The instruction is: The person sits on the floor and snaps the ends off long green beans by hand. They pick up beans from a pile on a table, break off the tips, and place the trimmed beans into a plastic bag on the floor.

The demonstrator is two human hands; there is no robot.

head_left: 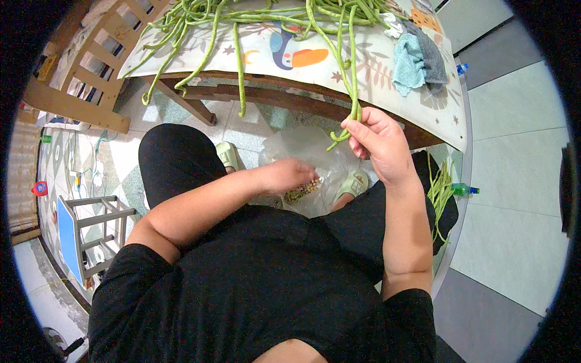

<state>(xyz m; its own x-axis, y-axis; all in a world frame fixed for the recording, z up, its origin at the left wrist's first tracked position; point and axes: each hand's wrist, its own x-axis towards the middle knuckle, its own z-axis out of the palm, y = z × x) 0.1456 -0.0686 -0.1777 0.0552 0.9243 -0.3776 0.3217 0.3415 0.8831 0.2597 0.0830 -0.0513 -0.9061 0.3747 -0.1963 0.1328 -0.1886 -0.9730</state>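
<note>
- Head view, right hand (384, 139): grip pinched between thumb and fingers on the held beans (353, 72), close to their lower ends; the tips hang just below.
- Head view, stock: the held beans rise past the front edge of the desk (375, 60); the main bunch (266, 13) lies tangled at the far side, several strands drooping over that edge.
- Head view, left hand (287, 175): above the clear plastic bag (330, 157), which contains small pieces (302, 192). Blurred; whether its grip is closed on anything cannot be told.
- Head view, second bunch (440, 193): at the right thigh, apart from the desk.
- Judgement on handling: a light pinch should suffice, as hard squeezing could bruise the pods. Strands are best drawn singly and slowly, lest neighbours slide off. The left hand should stay low over the bag mouth to limit spillage.
</note>
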